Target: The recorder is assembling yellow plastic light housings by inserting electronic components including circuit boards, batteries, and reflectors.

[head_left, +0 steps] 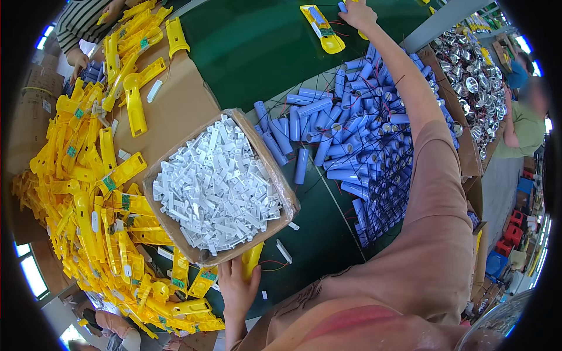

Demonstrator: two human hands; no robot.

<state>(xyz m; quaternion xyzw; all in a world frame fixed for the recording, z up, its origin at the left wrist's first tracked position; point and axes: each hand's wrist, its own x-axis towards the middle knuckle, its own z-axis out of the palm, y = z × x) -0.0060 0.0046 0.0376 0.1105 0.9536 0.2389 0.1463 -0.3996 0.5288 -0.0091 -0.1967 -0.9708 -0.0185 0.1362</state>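
Note:
Down by the front of the cardboard box, my left hand (237, 292) is closed around a yellow plastic housing (252, 261), with its thumb along the right side. Thin red wires trail from that housing. My right arm reaches to the far edge of the table. There my right hand (359, 16) pinches a blue cylindrical battery (342, 7), over a yellow housing partly hidden beneath the hand. Just left of it lies another yellow housing (323, 29) with a blue cell and a green board in it. Small white plastic pieces (216, 187) fill the box (288, 206).
Yellow housings (88, 216) are heaped on the left. A pile of wired blue batteries (351, 128) spreads beneath my right arm. Shiny reflector cups (471, 85) fill a carton at the right. A co-worker's striped sleeve (85, 23) is at upper left; another person (527, 123) is far right.

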